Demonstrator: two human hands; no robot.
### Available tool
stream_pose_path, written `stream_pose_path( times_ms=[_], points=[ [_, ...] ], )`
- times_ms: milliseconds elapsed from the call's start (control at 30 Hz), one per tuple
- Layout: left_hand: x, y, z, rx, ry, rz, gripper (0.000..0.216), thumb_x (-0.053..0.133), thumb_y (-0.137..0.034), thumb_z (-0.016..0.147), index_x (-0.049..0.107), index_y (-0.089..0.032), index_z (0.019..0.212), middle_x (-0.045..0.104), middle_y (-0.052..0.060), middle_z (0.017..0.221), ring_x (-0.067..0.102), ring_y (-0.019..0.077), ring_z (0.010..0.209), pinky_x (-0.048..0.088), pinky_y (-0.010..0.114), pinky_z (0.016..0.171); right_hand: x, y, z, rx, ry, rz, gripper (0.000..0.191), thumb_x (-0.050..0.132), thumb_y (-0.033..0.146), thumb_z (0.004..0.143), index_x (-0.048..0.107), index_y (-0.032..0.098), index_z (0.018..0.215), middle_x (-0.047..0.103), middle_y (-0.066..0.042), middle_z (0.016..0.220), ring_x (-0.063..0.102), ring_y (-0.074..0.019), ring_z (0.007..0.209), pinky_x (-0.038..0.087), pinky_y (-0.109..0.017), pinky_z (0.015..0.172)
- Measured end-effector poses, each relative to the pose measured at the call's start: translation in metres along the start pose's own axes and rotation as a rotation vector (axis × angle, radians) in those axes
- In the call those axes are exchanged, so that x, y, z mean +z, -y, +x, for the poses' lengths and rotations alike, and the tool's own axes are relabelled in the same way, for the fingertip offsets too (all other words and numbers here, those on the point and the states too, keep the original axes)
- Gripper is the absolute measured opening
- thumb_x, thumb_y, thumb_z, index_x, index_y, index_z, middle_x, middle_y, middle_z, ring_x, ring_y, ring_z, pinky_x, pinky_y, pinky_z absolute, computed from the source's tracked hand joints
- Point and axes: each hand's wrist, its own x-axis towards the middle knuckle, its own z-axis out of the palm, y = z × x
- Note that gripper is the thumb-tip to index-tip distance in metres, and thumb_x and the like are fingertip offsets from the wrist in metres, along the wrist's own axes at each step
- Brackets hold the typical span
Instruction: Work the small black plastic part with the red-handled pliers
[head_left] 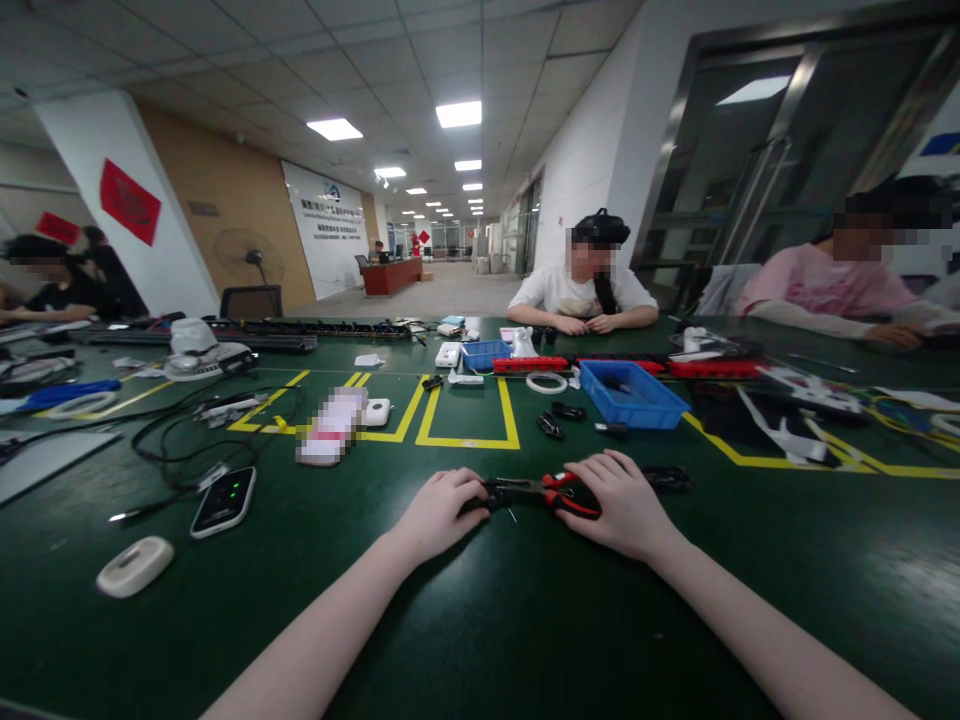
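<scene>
Both forearms stretch straight out from the near edge of the green worktop (525,620) and angle inward, so the hands meet over one tool. That tool is a pair of pliers (536,490) with red and black handles. It lies flat on the worktop between the hands, just short of the yellow tape lines (469,442).

The right hand (624,503) rests palm down with its knuckles up, its fingers wrapped over the red handles and gripping them. The left hand (444,512) is curled into a loose fist, thumb side towards the tool, pressed against the black nose end. I cannot tell whether it pinches something small there or only steadies the tool. Both wrists lie low on the surface.

A blue tray (634,395) sits beyond the right hand, with small black clips (551,425) beside it. Well to the left lie a dark device with green lights (223,500) and a white oval case (135,566). A person in a white shirt (581,290) sits across the worktop, forearms resting on it.
</scene>
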Motion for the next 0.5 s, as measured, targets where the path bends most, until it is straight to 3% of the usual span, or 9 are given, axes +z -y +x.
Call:
stream_pose_path(
  times_ms=[300,367,500],
  points=[
    [-0.002,-0.001,0.0,-0.005,0.009,-0.009,0.013,0.063,-0.03,0.092,0.065,-0.022,0.102,0.065,0.005,0.116,0.062,0.023,0.106,0.047,0.04,0.096,0.0,-0.005,0.003,0.015,0.065,0.061,0.052,0.063,0.055,0.08,0.066,0.022,0.12,0.069,-0.011,0.118,0.06,-0.031,0.113,0.033,-0.057,0.109],
    [-0.003,-0.001,-0.001,-0.001,0.002,-0.015,0.013,0.062,-0.03,0.092,0.065,-0.022,0.102,0.065,0.005,0.115,0.062,0.0227,0.105,0.048,0.039,0.095,-0.007,-0.005,0.005,-0.026,0.011,0.058,0.052,0.06,0.054,0.083,0.064,0.022,0.123,0.067,-0.011,0.123,0.059,-0.0307,0.117,0.032,-0.057,0.111],
    [-0.004,0.0,-0.001,0.003,-0.021,-0.021,0.013,0.062,-0.029,0.091,0.065,-0.022,0.101,0.066,0.006,0.113,0.062,0.0224,0.102,0.05,0.036,0.091,-0.031,-0.002,-0.006,-0.188,-0.26,0.089,0.033,0.055,0.037,0.092,0.063,0.03,0.123,0.069,-0.006,0.117,0.062,-0.0259,0.111,0.038,-0.053,0.108]
  ],
)
